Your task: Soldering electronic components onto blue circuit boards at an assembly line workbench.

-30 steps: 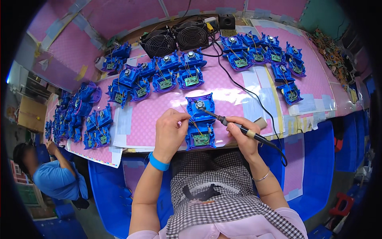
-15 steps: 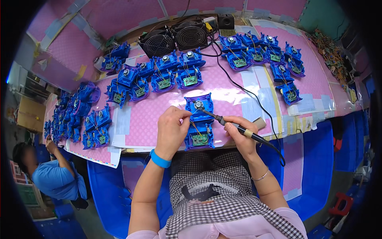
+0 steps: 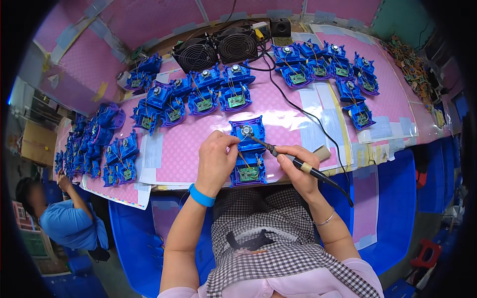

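the right hand [image 3: 297,166] grips a soldering iron [image 3: 293,161], its long axis slanting up-left to the blue assembly [image 3: 247,149]; the left hand [image 3: 216,161], closed, pinches beside it.

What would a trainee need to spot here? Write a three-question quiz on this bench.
1. True or false: the right hand holds the soldering iron.
2. The iron's tip meets which part of the blue housing? A) green board B) round metal part at its far end
3. What stands behind the rows of blue housings, at the table's far edge?

Key: 1 true. 2 B. 3 Two black fans. The left hand rests beside the housing.
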### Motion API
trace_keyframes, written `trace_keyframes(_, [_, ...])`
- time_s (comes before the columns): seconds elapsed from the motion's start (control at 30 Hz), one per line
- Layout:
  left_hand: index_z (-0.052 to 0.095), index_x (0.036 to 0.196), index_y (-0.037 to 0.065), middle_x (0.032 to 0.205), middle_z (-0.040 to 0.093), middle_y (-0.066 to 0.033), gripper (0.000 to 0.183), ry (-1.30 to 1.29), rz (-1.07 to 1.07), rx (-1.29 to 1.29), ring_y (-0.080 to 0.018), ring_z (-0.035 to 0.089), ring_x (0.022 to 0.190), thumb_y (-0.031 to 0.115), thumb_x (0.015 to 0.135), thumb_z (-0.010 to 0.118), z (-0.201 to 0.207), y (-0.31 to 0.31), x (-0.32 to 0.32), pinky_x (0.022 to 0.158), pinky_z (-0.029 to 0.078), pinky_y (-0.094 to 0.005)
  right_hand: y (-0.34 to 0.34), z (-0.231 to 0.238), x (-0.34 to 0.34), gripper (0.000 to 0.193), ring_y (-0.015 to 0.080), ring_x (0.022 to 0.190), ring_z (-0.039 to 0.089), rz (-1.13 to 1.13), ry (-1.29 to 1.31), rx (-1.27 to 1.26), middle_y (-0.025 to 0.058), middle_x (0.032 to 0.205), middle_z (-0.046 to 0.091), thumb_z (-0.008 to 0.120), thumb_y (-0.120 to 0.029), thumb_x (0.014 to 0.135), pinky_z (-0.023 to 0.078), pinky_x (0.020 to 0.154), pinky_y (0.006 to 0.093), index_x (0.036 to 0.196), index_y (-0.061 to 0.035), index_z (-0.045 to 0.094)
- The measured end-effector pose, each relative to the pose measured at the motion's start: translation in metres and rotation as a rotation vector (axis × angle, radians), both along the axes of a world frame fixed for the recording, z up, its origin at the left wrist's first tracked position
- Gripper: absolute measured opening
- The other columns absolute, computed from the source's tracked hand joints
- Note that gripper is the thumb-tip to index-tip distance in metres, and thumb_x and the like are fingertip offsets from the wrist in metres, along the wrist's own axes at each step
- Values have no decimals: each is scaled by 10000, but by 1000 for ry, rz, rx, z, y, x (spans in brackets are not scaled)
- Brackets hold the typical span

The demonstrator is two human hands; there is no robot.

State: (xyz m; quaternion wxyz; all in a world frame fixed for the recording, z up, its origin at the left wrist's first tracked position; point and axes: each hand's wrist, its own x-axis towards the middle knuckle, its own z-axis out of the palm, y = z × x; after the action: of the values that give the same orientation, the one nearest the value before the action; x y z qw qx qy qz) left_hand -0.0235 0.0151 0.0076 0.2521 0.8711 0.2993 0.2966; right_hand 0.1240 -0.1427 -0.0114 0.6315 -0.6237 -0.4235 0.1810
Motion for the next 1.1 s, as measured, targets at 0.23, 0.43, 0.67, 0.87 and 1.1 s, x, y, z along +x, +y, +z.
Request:
trace_keyframes(0.23, [649,949,15,801,613,-135,181,5,-25,-54,-291,621,708,-4,769,642,12,-12,0,630,491,-398,-6,9,13,144,168,718,633,-81,-49,10,108,830,689,671,-47,809,476,639,268,936,10,710])
trace_keyframes(0.43, [591,920,17,735,617,-110,204,33,-67,40,-237,601,612,-34,736,661,4,-11,17,551,473,-337,1,9,25,131,97,647,556,-79,-74,2,77,775,678,653,-72,825,390,568,237,905,11,715])
trace_keyframes(0.67, [582,911,13,726,620,-126,203,56,-62,54,-264,624,642,-36,726,651,1,-8,25,573,487,-364,6,7,28,123,138,643,623,-39,-139,50,88,738,685,681,-86,805,455,566,251,889,-9,727])
trace_keyframes(0.87, [583,909,13,726,621,-125,201,55,-58,38,-261,620,638,-31,726,654,1,-7,28,578,486,-362,8,7,30,124,146,656,629,-30,-143,61,93,747,690,676,-68,795,466,582,257,888,-3,725])
trace_keyframes(1.1, [587,913,15,725,618,-124,206,70,-61,41,-263,619,642,-27,722,654,2,-6,29,588,488,-366,8,8,30,123,150,642,623,-21,-167,62,91,736,685,676,-60,786,465,579,265,885,-5,726])
